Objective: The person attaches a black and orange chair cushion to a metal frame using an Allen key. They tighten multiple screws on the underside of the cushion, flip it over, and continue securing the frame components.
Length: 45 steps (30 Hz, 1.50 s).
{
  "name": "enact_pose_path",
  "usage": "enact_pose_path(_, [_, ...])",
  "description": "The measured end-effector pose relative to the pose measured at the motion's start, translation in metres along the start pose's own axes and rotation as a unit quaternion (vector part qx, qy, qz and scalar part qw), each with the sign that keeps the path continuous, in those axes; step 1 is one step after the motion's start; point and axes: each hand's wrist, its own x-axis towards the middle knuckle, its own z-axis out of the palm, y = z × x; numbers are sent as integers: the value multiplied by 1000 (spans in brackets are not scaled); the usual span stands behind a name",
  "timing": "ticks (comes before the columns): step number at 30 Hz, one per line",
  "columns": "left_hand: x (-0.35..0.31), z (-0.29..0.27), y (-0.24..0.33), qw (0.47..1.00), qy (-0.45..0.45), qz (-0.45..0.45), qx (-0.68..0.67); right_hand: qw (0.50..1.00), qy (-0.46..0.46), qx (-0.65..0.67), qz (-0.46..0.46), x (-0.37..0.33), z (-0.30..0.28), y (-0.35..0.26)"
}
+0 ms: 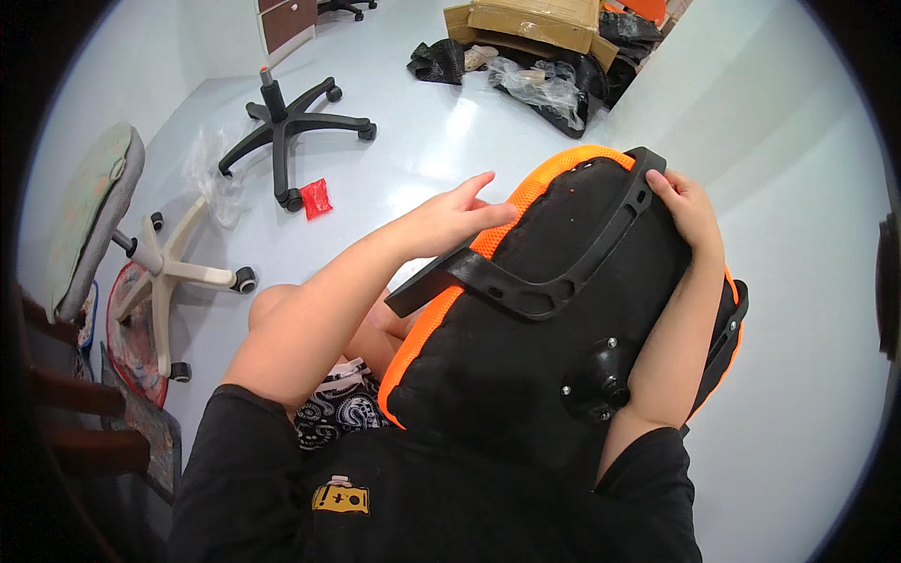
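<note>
Black armrest (608, 237) lies across the cushion (497, 366); right hand (690, 208) grips one end, open left hand (458, 220) should steady the other.

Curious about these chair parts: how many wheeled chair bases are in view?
3: a black, star-shaped wheeled base, upper left; a cream, star-shaped wheeled base, far left; a black wheeled base cut off by the top edge. Others may be hidden.

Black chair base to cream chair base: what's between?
Head view: crumpled clear plastic lies on the floor between the black chair base and the cream chair base.
</note>
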Motion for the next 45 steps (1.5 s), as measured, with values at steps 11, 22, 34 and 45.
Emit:
enact_pose_path(11, [75, 68, 95, 790, 165, 465, 363, 996, -21, -89, -21, 2, -1, -15])
enact_pose_path(22, [160, 95, 152, 828, 21, 266, 493, 997, 38, -67, 15, 5, -8, -16])
enact_pose_path(34, [144, 53, 122, 927, 136, 155, 314, 999, 34, -26, 23, 1, -9, -13])
enact_pose_path(45, [143, 42, 115, 903, -109, 88, 407, 998, 56, -6, -23, 10, 7, -7])
